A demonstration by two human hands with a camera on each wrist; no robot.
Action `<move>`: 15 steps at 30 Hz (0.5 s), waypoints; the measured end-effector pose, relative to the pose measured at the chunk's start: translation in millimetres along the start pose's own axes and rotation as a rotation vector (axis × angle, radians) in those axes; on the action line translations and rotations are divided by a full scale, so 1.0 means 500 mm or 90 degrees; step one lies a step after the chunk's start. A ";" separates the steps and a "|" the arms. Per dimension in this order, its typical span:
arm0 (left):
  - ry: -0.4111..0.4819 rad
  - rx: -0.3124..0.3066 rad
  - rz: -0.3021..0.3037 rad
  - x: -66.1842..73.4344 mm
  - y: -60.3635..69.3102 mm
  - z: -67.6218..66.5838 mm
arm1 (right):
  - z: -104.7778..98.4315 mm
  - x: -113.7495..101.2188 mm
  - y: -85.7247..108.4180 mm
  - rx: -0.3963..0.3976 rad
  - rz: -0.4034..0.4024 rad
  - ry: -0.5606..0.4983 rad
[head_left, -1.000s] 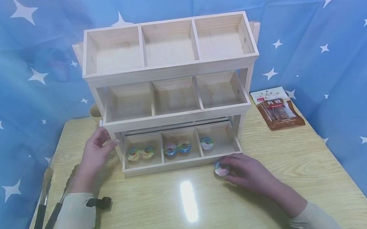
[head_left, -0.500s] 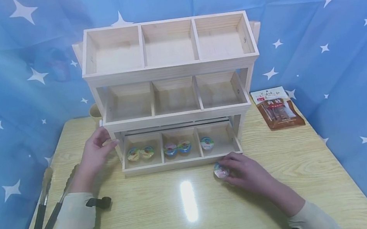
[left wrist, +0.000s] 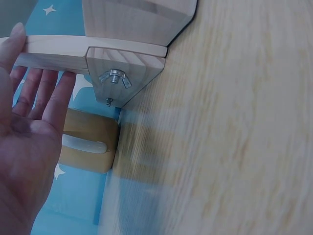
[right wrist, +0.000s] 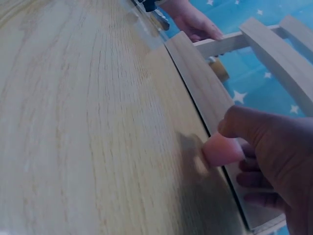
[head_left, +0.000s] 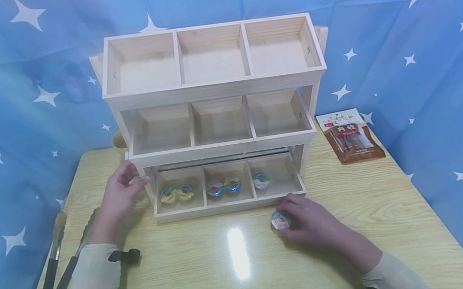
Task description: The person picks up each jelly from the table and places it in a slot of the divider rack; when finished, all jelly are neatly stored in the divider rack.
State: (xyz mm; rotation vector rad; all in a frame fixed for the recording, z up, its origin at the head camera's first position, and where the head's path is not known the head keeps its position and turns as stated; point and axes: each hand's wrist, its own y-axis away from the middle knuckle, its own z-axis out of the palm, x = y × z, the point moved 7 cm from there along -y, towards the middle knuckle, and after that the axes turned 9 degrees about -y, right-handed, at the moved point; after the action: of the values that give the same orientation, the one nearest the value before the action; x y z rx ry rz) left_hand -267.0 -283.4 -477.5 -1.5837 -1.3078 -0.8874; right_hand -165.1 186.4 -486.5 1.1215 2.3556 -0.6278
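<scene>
Below the front edge of the lowest tray, my right hand (head_left: 313, 219) pinches a small jelly cup (head_left: 280, 220) with a round lid. The right wrist view shows this cup's pink side (right wrist: 222, 149) between thumb and fingers, at or just above the table; contact is unclear. My left hand (head_left: 120, 190) holds the left upright of a three-tier wooden rack (head_left: 215, 90). Its thumb and fingers lie on opposite sides of the wooden bar (left wrist: 54, 51). In the bottom tray (head_left: 231, 207), jelly cups sit in each compartment: a left pair (head_left: 177, 194), a middle pair (head_left: 223, 187) and a single right one (head_left: 261, 181).
Tongs (head_left: 55, 268) with black handles lie at the table's left. Behind the rack's left side stands a tan cup (head_left: 119, 141). A brown-and-white snack packet (head_left: 350, 137) lies to the right. A starry blue curtain (head_left: 437, 61) surrounds the table (head_left: 179, 280).
My right hand and the jelly cup have shifted slightly toward me, away from the tray's front edge. The left hand stays on the rack.
</scene>
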 end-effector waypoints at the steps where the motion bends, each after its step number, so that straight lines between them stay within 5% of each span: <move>1: 0.000 0.000 0.000 0.000 0.000 0.000 | 0.001 -0.001 0.000 -0.002 0.000 0.008; 15: -0.007 -0.002 0.002 0.000 -0.002 -0.001 | -0.053 -0.005 -0.024 0.057 -0.047 0.012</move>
State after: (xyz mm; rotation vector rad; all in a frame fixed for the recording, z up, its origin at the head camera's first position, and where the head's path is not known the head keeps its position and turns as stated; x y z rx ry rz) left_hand -267.8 -284.1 -477.3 -1.5944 -1.3125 -0.8800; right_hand -178.4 193.4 -461.5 1.0873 2.4145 -0.7589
